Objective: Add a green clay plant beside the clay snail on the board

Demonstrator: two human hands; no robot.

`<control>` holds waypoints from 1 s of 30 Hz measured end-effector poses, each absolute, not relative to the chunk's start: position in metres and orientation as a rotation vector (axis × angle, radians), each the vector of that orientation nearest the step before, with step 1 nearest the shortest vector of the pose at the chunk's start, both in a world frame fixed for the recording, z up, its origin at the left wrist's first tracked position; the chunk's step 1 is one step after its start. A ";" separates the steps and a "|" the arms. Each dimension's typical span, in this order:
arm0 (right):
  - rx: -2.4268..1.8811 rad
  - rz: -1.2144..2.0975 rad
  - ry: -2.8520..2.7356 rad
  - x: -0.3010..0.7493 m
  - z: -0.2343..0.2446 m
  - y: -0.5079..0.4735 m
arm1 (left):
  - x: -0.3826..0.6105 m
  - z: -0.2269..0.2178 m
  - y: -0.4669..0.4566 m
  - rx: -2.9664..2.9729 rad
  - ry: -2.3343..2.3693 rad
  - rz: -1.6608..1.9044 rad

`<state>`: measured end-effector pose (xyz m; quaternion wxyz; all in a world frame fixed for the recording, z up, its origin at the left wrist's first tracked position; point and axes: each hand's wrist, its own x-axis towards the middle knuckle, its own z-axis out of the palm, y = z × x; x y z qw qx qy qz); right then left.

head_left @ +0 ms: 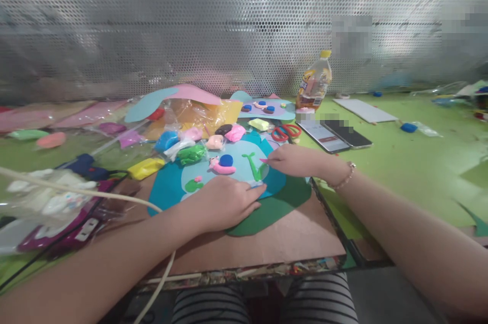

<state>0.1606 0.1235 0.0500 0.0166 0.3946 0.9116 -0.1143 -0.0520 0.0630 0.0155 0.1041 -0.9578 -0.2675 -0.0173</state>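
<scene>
My left hand (229, 203) lies palm down on the lower edge of the blue paper cut-out (163, 194), its fingers stretched out. Above its fingertips, a green clay plant stem (253, 165) sits on the light blue centre. My right hand (285, 159) pinches a small pink pointed tool (264, 160), its tip beside the stem; the rest is hidden in the fingers. Left of the stem is a snail of pink clay (222, 167) with a blue shell (226, 160). A green clay piece with a pink bit on top (193, 185) lies lower left. Dark green paper (267, 214) shows underneath.
Bagged clay lumps, one green (191, 154) and one yellow (146, 168), lie behind and left. Red-handled scissors (285, 132), two phones (324, 136) and a bottle (314, 82) stand or lie beyond my right hand. A pale cable (95, 192) crosses the left side.
</scene>
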 end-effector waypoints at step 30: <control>1.010 0.509 3.466 0.158 0.036 0.130 | -0.052 0.012 0.066 -2.814 -0.636 -0.270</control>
